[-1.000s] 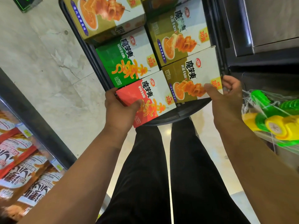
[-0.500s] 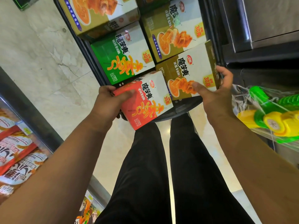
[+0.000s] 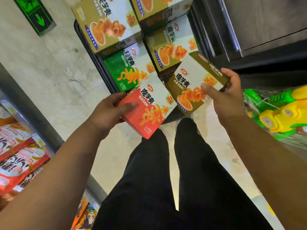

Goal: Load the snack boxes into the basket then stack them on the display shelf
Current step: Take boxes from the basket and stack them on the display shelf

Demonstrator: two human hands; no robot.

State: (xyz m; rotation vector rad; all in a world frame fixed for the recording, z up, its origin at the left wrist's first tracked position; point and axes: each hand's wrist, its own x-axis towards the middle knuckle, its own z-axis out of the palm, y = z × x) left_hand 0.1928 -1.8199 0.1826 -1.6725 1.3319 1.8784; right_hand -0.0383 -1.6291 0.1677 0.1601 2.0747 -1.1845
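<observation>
The red snack box (image 3: 146, 112) is held tilted over the near edge of the basket (image 3: 101, 67), its lowest corner hanging past the rim above the person's black trousers (image 3: 149, 180). The left hand (image 3: 108, 112) grips it at its left end, thumb laid across the printed top face and fingers wrapped round the side. Just beside it on the right, an olive snack box (image 3: 194, 83) is lifted at a steeper tilt over the basket's near right corner. The right hand (image 3: 227, 95) grips this one, thumb pressed on the front face and fingers curled round the far edge. Whether the two held boxes touch cannot be told. A green snack box (image 3: 126, 70) lies flat along the basket's left edge, directly behind the red one. Another olive box (image 3: 167, 45) lies to its right, toward the right edge. Two more olive boxes (image 3: 106, 25) are stacked higher at the far end, one at each far corner. The basket stands on a pale marble floor (image 3: 49, 63) that carries a green arrow sign (image 3: 35, 15) at the upper left. A shelf of red and white snack packets (image 3: 18, 160) runs along the left side. Green and yellow toy water guns (image 3: 279, 113) in clear plastic sit to the right, and a dark metal cabinet (image 3: 265, 27) fills the upper right.
</observation>
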